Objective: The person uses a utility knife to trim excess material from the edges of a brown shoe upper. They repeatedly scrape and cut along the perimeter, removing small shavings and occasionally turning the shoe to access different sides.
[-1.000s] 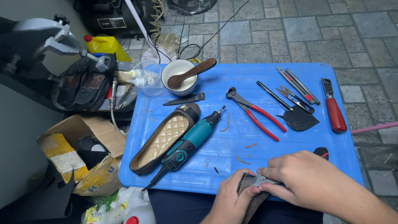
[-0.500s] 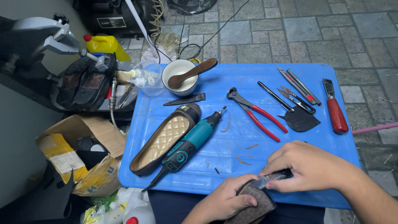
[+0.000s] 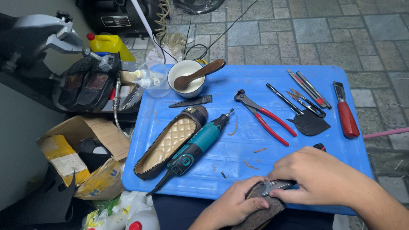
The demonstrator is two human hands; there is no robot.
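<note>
Barely shifted, right hand (image 3: pixel 319 176) clamps knife (image 3: pixel 277 186) onto sole (image 3: pixel 264 211) clasped in left hand (image 3: pixel 234 206).

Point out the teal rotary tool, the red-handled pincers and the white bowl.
teal rotary tool (image 3: pixel 197 147): head view, on its teal body.
red-handled pincers (image 3: pixel 272 122): head view, on a red handle.
white bowl (image 3: pixel 185 87): head view, on the front of its outer wall.

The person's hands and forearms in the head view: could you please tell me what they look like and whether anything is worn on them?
Both the left hand and the right hand are bare: no gloves, rings or watch show. The right forearm is uncovered to the frame edge, with no sleeve visible.
</note>
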